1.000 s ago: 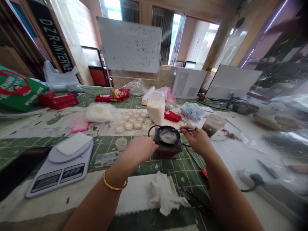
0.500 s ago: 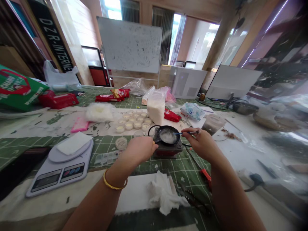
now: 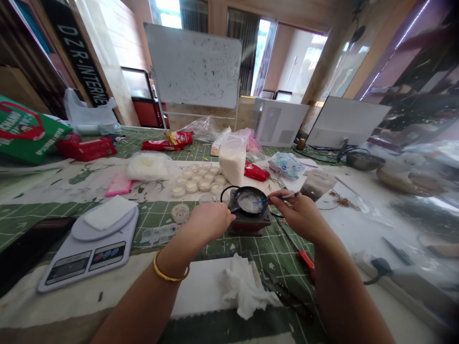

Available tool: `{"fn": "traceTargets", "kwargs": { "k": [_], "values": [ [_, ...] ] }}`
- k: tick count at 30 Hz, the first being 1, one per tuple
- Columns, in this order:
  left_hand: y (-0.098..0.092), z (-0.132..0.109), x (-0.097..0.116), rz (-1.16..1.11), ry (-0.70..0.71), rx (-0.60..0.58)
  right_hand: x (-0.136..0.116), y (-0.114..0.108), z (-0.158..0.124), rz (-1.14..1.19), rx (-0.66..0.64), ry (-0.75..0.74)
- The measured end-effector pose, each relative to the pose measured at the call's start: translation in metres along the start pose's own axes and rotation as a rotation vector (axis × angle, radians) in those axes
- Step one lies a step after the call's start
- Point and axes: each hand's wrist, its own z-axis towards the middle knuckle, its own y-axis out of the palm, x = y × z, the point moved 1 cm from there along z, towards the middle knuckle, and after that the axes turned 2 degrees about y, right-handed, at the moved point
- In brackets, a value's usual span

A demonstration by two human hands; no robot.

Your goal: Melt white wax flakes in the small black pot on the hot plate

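1. Left grip (image 3: 210, 222): clamped on the handle (image 3: 232, 209) of a small black pan (image 3: 247, 200). This appears intended to keep the pan from shifting.
2. Right grip (image 3: 297, 216): fingers together on a blue-handled stirrer (image 3: 283, 196), its tip reaching into the pale contents (image 3: 247, 202) of the pan, held from the side, clear of the pan's rim.
3. Pan location: on a small red hot plate (image 3: 249, 225), between both hands, on a green grid mat (image 3: 251, 253) — within easy reach of either.
4. Beyond the pan: rows of small cups (image 3: 197, 185) holding pale contents, placed close by.
5. To the left: a kitchen scale (image 3: 86, 258) with a white pad (image 3: 109, 212) on top — near at hand.
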Motion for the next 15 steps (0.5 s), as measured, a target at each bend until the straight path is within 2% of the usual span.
{"fn": "traceTargets", "kwargs": {
  "k": [3,5,8,11,15],
  "values": [
    [-0.001,-0.001,0.001,0.002,-0.012,-0.012,0.003,0.0,0.004,-0.088,0.065,-0.006],
    [-0.002,-0.001,0.001,0.003,-0.017,-0.022,0.004,-0.001,0.004,-0.111,0.038,-0.012],
    [-0.003,-0.001,0.002,0.002,-0.01,-0.022,0.003,-0.002,0.003,-0.024,0.007,-0.019],
    [-0.003,-0.001,0.002,0.003,-0.009,-0.017,0.006,-0.001,0.004,0.02,0.056,-0.009],
    [-0.002,-0.001,0.001,0.001,-0.01,-0.016,0.013,0.0,0.008,-0.071,0.071,0.04]
  ]
}}
